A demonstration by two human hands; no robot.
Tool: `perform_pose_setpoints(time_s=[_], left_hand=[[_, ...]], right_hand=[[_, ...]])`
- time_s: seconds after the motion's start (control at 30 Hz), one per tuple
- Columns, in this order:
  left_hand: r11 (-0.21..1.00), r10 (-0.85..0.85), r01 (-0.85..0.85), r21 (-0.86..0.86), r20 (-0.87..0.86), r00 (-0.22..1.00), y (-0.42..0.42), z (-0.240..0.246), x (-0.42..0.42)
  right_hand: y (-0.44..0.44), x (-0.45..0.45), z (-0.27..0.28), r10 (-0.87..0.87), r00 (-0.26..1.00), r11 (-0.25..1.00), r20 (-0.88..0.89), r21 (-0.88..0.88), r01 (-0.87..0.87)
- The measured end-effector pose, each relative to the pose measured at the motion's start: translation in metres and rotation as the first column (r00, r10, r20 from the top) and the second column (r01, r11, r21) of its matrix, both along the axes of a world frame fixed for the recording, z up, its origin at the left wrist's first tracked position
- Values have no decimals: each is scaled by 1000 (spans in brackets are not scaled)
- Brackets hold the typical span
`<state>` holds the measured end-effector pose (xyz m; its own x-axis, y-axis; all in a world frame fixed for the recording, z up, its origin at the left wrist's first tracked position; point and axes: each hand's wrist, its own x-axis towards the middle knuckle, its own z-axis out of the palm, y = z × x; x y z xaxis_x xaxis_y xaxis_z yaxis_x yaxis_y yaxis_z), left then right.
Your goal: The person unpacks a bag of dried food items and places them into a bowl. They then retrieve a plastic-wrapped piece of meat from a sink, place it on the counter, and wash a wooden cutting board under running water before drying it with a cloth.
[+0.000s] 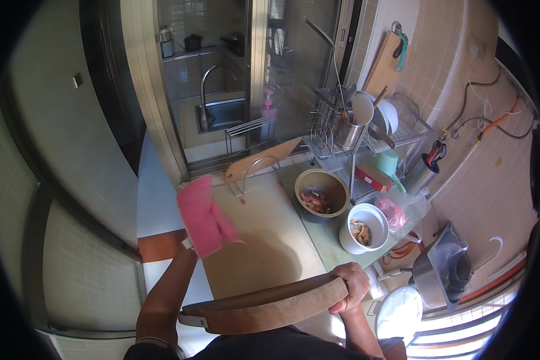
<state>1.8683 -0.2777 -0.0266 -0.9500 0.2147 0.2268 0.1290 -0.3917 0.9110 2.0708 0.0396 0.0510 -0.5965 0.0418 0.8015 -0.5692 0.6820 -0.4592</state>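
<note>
My right hand (352, 285) grips the right end of a thick round wooden chopping board (274, 308). The board is tilted nearly edge-on in front of my body, and a metal fitting (193, 320) shows at its left end. A pink cloth (202, 216) covers most of my left hand (189, 252), which holds it up over the left edge of the pale countertop (252, 252). The cloth hangs apart from the board, and its loose corner looks blurred. My left fingers are hidden under it.
Beyond the board stand a dark pot (321, 216) with reddish peelings and a white bucket (346, 238) with scraps. Behind are a leaning cutting board (265, 157), a wire dish rack (414, 130), and a bag of meat (392, 213). Sliding glass doors (297, 81) border the counter.
</note>
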Motion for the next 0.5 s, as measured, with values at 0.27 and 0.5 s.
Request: perform_pose_setpoints(time_s=[0.27, 0.5], left_hand=[[910, -42, 138, -391, 244, 969, -17, 25, -23], [945, -310, 325, -27, 238, 921, -87, 48, 150]], right_hand=[[9, -7, -5, -58, 995, 993, 79, -99, 66], [26, -10, -16, -104, 984, 973, 148, -189, 131]])
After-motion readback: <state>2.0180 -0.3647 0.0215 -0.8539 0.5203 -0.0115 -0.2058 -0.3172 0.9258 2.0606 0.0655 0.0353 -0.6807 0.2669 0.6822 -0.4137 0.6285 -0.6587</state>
